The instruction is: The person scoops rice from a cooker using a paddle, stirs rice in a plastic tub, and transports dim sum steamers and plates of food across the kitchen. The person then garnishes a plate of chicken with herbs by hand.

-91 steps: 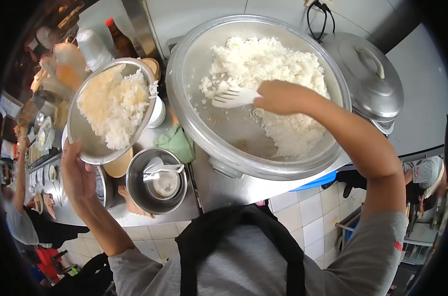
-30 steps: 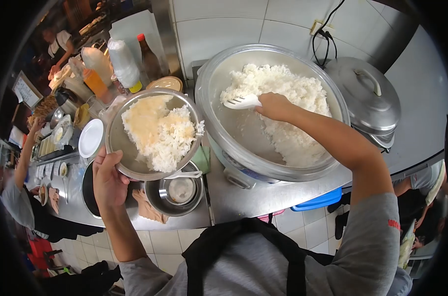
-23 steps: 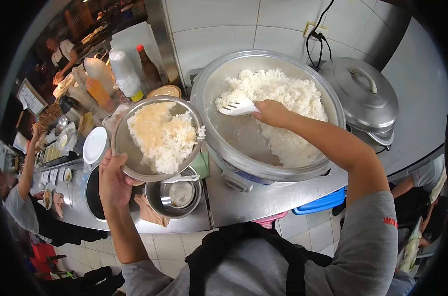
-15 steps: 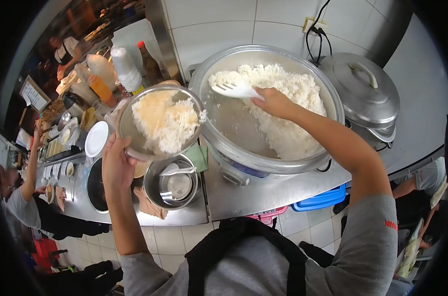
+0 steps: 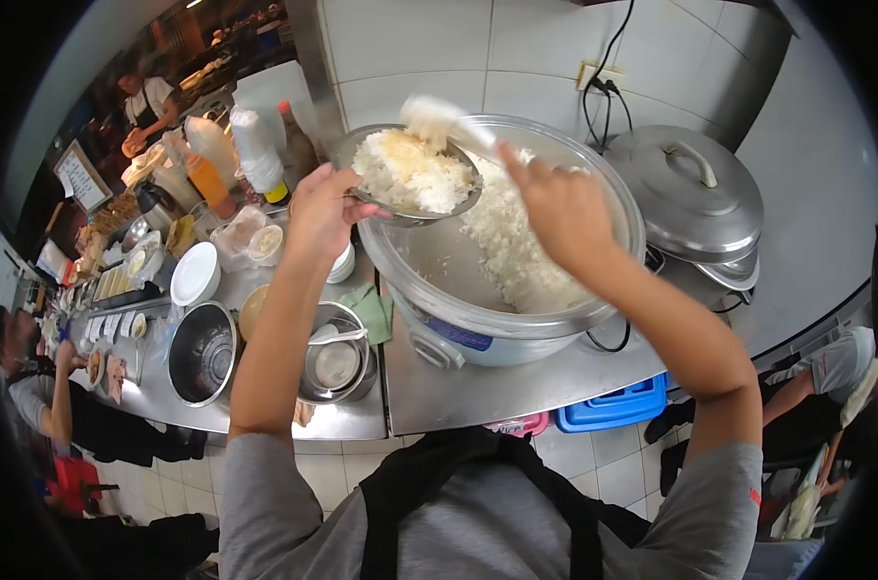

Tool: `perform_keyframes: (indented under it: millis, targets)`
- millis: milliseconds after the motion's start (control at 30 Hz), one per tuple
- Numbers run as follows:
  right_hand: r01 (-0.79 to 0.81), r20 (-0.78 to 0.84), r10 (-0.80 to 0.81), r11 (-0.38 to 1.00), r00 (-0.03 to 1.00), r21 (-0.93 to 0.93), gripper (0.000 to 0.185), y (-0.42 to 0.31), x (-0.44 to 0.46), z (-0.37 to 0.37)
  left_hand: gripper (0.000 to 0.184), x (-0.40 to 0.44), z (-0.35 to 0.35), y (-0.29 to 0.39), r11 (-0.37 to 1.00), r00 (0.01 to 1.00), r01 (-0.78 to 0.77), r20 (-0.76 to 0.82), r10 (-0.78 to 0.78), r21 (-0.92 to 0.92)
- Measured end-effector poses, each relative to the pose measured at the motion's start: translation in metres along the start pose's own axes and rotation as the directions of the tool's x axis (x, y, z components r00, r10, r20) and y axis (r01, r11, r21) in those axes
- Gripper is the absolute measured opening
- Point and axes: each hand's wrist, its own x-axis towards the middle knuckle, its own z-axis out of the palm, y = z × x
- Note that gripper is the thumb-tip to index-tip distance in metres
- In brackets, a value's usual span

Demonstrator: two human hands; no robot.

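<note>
My left hand (image 5: 325, 208) grips the rim of a metal bowl (image 5: 422, 217), tilted over the left side of a large rice pot (image 5: 625, 217). White rice (image 5: 439, 186) with a yellowish patch on top fills the bowl. A white rice paddle (image 5: 431, 116), smeared by motion, is in my closed right hand (image 5: 563, 211). Its head is over the far edge of the bowl, close to the rice. More white rice (image 5: 526, 256) lies along the right side of the pot, with bare metal showing on the left.
A lidded metal pot (image 5: 695, 193) stands to the right. On the left counter are an empty dark bowl (image 5: 204, 356), a metal container (image 5: 362, 372) with utensils, a green cloth (image 5: 369, 311), white plates (image 5: 195, 274) and bottles (image 5: 210, 184). Other people work at left and right.
My left hand has carried the bowl up and right, over the pot's edge. The paddle has gone from inside the pot to above the bowl, with my right hand lifted.
</note>
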Motion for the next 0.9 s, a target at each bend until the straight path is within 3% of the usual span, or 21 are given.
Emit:
perform_keyframes:
  millis: [33, 167, 333, 400, 467, 533, 600, 900]
  targets:
    - [0.086, -0.057, -0.092, 0.991, 0.994, -0.101, 0.05, -0.008, -0.01, 0.002, 0.019, 0.005, 0.003, -0.006, 0.999, 1.0, 0.017, -0.009, -0.017, -0.033]
    - [0.134, -0.124, -0.146, 0.986, 0.982, -0.099, 0.049, -0.028, -0.037, 0.002, 0.019, 0.001, 0.015, -0.011, 0.998, 0.998, 0.04, -0.046, -0.042, -0.051]
    - [-0.04, -0.042, 0.046, 0.989, 0.998, 0.139, 0.043, 0.003, -0.019, -0.031, 0.02, -0.02, -0.017, -0.017, 0.997, 0.999, 0.045, -0.021, -0.046, -0.056]
    - [-0.129, -0.087, 0.159, 0.953, 0.984, 0.275, 0.033, 0.02, -0.004, -0.028, 0.022, -0.035, -0.028, -0.009, 0.994, 0.996, -0.088, -0.019, 0.087, -0.062]
    - [-0.126, -0.063, 0.141, 0.973, 0.988, 0.192, 0.028, 0.039, 0.014, -0.006, 0.024, -0.047, -0.038, -0.001, 0.995, 0.997, -0.068, -0.034, 0.066, -0.067]
    - [-0.17, 0.111, 0.151, 0.967, 0.982, 0.188, 0.022, 0.038, 0.032, 0.012, 0.025, -0.052, -0.052, 0.0, 0.994, 0.995, -0.077, -0.068, 0.071, -0.076]
    - [-0.223, 0.443, 0.121, 0.957, 0.888, 0.186, 0.017, 0.027, 0.055, 0.042, 0.025, -0.054, -0.059, -0.005, 0.994, 0.994, -0.069, -0.094, 0.061, -0.089]
    - [-0.116, 0.585, 0.072, 0.993, 0.808, 0.038, 0.032, -0.054, 0.132, 0.114, 0.022, -0.06, -0.052, -0.005, 0.988, 0.97, -0.05, -0.243, 0.013, -0.147]
